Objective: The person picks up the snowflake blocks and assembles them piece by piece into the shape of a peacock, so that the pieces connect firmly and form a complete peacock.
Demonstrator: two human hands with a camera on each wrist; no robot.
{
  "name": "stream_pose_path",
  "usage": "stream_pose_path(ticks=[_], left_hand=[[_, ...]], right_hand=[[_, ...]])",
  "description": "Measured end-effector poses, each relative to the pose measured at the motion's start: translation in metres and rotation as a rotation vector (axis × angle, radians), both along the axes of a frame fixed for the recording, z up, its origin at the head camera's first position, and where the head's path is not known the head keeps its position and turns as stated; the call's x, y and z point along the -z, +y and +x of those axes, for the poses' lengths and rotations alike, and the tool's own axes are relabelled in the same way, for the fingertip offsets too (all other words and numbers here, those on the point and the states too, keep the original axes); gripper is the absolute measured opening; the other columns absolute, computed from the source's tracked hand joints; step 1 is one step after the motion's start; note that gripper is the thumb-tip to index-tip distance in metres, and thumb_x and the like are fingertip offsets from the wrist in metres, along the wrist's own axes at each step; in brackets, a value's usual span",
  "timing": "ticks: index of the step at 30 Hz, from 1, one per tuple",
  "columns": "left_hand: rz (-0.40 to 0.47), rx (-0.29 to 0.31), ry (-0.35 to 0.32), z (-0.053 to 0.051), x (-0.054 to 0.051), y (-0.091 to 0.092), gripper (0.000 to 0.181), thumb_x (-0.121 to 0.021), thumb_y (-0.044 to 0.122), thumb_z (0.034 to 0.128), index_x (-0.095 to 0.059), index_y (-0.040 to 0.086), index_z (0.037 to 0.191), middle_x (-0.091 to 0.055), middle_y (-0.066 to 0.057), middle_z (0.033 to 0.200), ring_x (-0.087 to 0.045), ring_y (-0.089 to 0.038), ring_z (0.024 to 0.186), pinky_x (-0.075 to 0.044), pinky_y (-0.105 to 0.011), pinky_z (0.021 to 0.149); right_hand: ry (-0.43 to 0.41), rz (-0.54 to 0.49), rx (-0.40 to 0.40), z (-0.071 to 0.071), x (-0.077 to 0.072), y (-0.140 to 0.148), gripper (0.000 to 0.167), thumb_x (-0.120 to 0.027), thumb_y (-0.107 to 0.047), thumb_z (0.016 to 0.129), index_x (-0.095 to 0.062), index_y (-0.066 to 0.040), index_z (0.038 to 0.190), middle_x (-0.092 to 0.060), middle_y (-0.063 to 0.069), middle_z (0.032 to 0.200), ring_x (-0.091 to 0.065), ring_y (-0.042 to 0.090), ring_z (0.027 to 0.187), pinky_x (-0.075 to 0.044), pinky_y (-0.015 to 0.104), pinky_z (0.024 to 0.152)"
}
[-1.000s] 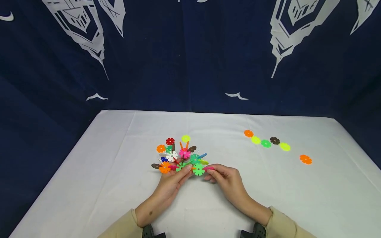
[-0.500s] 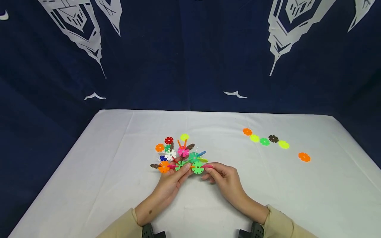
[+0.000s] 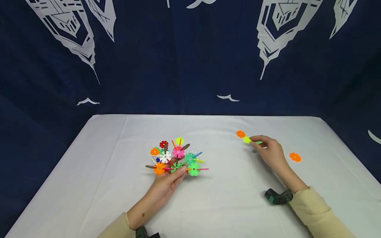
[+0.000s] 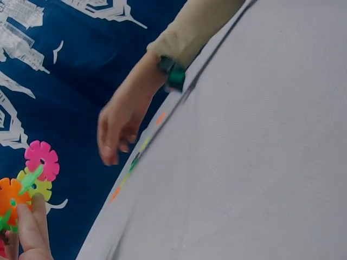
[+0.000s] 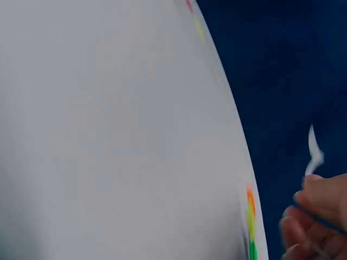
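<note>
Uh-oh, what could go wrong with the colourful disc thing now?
Only the left hand holds the joined discs, so an outer piece might slip loose. The right hand is right by the loose discs; it might nudge the yellow disc away. They lie flat, so picking one up may be tricky.

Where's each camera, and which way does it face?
Head: on the head, looking forward and down at the table and backdrop; left hand, right hand and sleeves show.
Left wrist: on that wrist, looking aslant across the table; part of the left hand, the right hand and sleeve show.
Right wrist: on that wrist, looking past the table to the backdrop; part of the right hand shows.
Shared: head and left wrist both show the right hand near the loose discs.
</note>
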State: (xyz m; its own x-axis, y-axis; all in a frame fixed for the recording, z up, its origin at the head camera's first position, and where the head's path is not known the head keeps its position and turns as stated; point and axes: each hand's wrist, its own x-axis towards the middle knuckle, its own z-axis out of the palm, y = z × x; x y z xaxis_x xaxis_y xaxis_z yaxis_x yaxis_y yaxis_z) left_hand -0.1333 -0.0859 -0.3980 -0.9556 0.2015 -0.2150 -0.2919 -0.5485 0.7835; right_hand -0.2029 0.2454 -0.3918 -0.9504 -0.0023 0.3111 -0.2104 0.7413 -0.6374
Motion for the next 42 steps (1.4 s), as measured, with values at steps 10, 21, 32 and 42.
stream_pose_path(ticks=[10, 21, 32, 42], left_hand=[[0.003, 0.057, -0.005, 0.000, -0.004, -0.002, 0.025, -0.060, -0.005, 0.0871, -0.048, -0.005, 0.109, -0.066, -0.010, 0.096, -0.064, -0.019, 0.091, -0.042, -0.037, 0.094], [0.055, 0.119, 0.006, 0.002, -0.006, -0.001, 0.034, -0.058, -0.007, 0.0871, -0.044, 0.003, 0.116, -0.065, -0.010, 0.102, -0.063, -0.025, 0.095, -0.044, -0.043, 0.092], [0.056, 0.141, 0.036, 0.005, -0.004, 0.001, 0.040, -0.057, -0.009, 0.0868, -0.036, 0.005, 0.118, -0.063, -0.009, 0.102, -0.062, -0.020, 0.095, -0.040, -0.041, 0.096], [0.050, 0.187, 0.031, 0.007, -0.003, 0.001, 0.042, -0.057, -0.008, 0.0871, -0.038, 0.002, 0.123, -0.065, -0.008, 0.100, -0.062, -0.019, 0.094, -0.042, -0.041, 0.094]], right_hand=[[-0.231, 0.183, 0.073, -0.030, 0.008, 0.036, 0.033, -0.071, -0.012, 0.083, -0.054, 0.009, 0.102, -0.051, 0.021, 0.091, -0.048, 0.034, 0.083, -0.044, 0.045, 0.071], [0.019, -0.454, -0.330, 0.036, -0.011, -0.034, 0.011, -0.058, 0.014, 0.086, -0.056, 0.013, 0.096, -0.064, 0.022, 0.082, -0.067, 0.019, 0.071, -0.055, 0.033, 0.064], [0.135, -0.645, -0.497, 0.079, 0.004, -0.092, 0.022, -0.058, 0.021, 0.081, -0.060, 0.003, 0.094, -0.063, 0.014, 0.082, -0.064, 0.018, 0.072, -0.055, 0.029, 0.063], [0.188, -0.736, -0.524, 0.080, 0.014, -0.103, 0.024, -0.058, 0.024, 0.078, -0.063, 0.006, 0.093, -0.061, 0.019, 0.083, -0.063, 0.018, 0.071, -0.055, 0.029, 0.064]])
